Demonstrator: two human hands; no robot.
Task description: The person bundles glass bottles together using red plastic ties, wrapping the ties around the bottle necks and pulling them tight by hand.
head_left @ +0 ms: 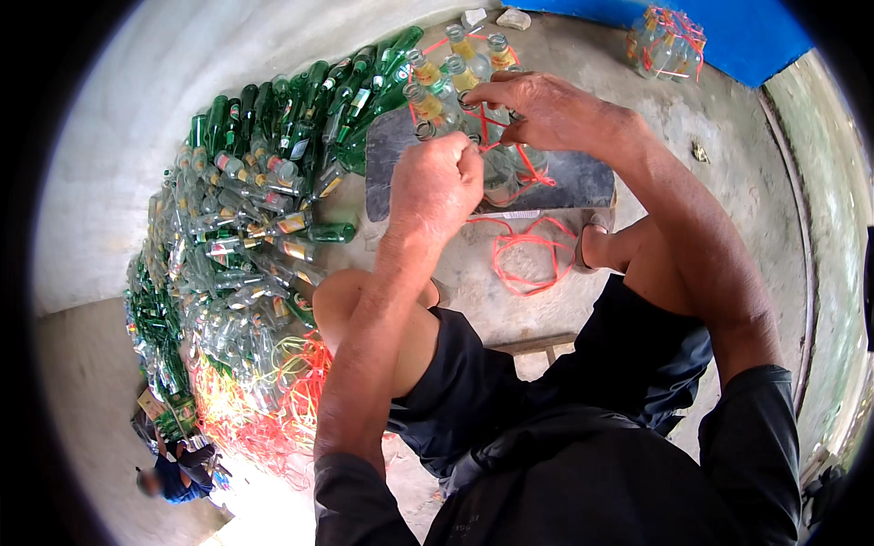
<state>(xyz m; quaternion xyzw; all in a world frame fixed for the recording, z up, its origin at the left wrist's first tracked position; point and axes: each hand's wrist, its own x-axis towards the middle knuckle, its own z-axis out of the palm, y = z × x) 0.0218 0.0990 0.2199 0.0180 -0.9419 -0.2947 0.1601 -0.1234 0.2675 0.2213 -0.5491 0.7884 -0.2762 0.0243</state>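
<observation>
A tight cluster of clear glass bottles (460,68) with yellowish neck labels stands upright on a dark slab (583,182). Pink plastic strap (484,123) runs around and between the bottles. At the cluster's near left side, my left hand (437,182) is closed in a fist, with strap coming out beside its thumb. My right hand (551,111) reaches over the cluster from the right, its index finger at a bottle mouth and its thumb held apart lower down. The hands partly hide the nearer bottles. A loose loop of strap (528,264) hangs below the slab's near edge.
A large heap of green and clear bottles (246,200) lies along the wall on my left. Tangled pink and yellow straps (264,400) lie nearer. A strapped bottle bundle (666,44) stands at the far right by a blue panel (756,36). Another person (182,469) is at lower left.
</observation>
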